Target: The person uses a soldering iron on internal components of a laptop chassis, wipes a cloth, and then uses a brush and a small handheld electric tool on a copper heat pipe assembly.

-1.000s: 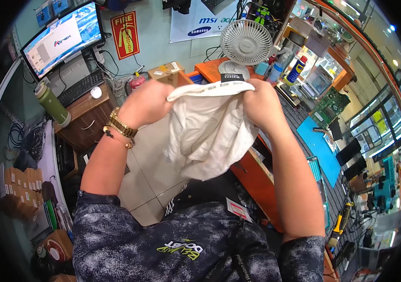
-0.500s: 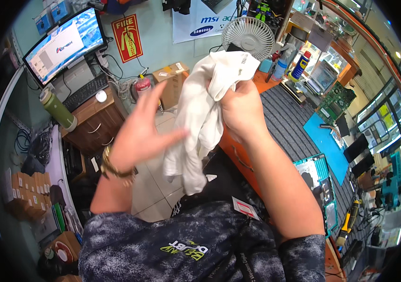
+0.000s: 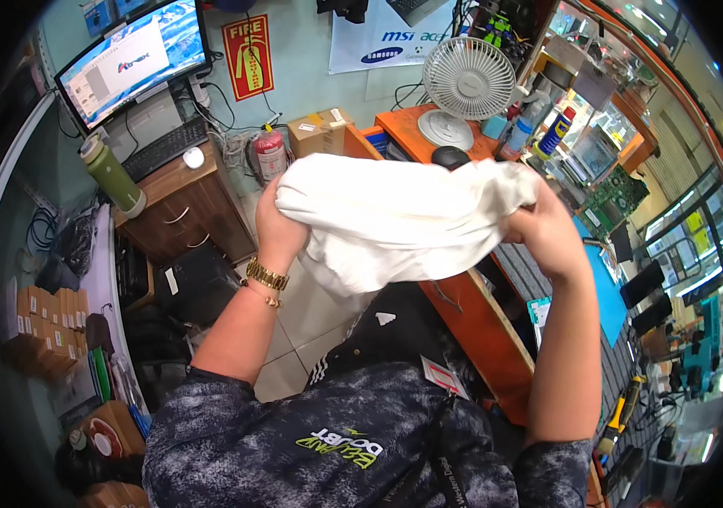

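A white cloth (image 3: 395, 207) is hanging in the air between the left hand (image 3: 278, 227) and the right hand (image 3: 548, 241), its long axis running crosswise, nearly level, from one to the other. Its loose folds are drooping back toward the torso. The left hand is gripping one end, its fingertips hiding behind the fabric; the right hand is clutching the bunched other end. Just beyond the left hand, a red fire extinguisher (image 3: 270, 154) is standing; farther to its left, a green bottle (image 3: 112, 176). Beyond the right hand, a white fan (image 3: 468, 80) is resting on an orange surface (image 3: 397, 127); to that hand's right, a blue mat (image 3: 605, 296) is lying.
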A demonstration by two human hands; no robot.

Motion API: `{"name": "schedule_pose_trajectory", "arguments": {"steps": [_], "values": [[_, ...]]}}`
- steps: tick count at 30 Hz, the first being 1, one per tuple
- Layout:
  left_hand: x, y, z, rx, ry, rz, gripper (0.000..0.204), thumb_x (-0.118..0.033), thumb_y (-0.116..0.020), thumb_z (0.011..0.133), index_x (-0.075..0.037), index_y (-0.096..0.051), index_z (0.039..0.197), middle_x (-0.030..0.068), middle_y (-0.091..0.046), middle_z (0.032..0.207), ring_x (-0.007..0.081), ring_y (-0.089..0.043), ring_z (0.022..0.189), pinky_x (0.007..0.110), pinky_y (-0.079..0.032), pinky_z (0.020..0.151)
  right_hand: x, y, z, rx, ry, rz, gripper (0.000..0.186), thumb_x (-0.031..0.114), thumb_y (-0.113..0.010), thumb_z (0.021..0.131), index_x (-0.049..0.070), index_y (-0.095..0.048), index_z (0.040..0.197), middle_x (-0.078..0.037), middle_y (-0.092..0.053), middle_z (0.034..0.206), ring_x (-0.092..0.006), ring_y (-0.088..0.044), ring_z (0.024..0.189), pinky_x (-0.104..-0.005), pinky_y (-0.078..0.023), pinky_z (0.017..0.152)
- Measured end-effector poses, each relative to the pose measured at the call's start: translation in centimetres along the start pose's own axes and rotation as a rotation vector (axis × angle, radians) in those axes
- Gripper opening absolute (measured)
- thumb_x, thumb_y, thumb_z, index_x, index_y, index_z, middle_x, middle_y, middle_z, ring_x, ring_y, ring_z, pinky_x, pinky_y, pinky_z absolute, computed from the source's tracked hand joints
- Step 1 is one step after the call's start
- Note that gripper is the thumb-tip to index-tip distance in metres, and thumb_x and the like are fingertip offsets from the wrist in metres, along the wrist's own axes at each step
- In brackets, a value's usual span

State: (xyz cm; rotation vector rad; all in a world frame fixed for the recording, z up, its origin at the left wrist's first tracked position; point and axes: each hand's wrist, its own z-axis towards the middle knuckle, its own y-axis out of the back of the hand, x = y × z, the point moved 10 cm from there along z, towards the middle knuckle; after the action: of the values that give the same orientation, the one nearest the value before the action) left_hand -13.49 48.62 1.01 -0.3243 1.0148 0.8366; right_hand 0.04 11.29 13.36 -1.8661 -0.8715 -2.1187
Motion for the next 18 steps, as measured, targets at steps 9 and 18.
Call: {"name": "schedule_pose_trajectory", "arguments": {"steps": [9, 18], "values": [[-15.6, -2.1, 0.0, 0.100, -0.471, 0.206, 0.030, -0.018, -0.087, 0.089, -0.002, -0.068, 0.106, 0.0173, -0.070, 0.093, 0.0398, -0.074, 0.087, 0.044, -0.058, 0.076, 1.2, -16.0, 0.8, -0.087, 0.451, -0.274, 0.068, 0.017, -0.090, 0.087, 0.002, -0.062, 0.147, -0.030, -0.073, 0.133, -0.0515, -0.068, 0.129, -0.0557, -0.058, 0.107], [-10.0, -2.2, -4.8, 0.223, -0.346, 0.319, 0.071, -0.027, -0.092, 0.091, -0.004, -0.060, 0.150, 0.0196, -0.069, 0.144, 0.0404, -0.070, 0.132, 0.049, -0.059, 0.108, 5.3, -10.8, 0.2, -0.537, 0.534, -0.074, 0.027, -0.001, -0.067, 0.094, -0.004, -0.067, 0.121, -0.021, -0.074, 0.117, -0.0386, -0.074, 0.106, -0.0456, -0.058, 0.100]]}}
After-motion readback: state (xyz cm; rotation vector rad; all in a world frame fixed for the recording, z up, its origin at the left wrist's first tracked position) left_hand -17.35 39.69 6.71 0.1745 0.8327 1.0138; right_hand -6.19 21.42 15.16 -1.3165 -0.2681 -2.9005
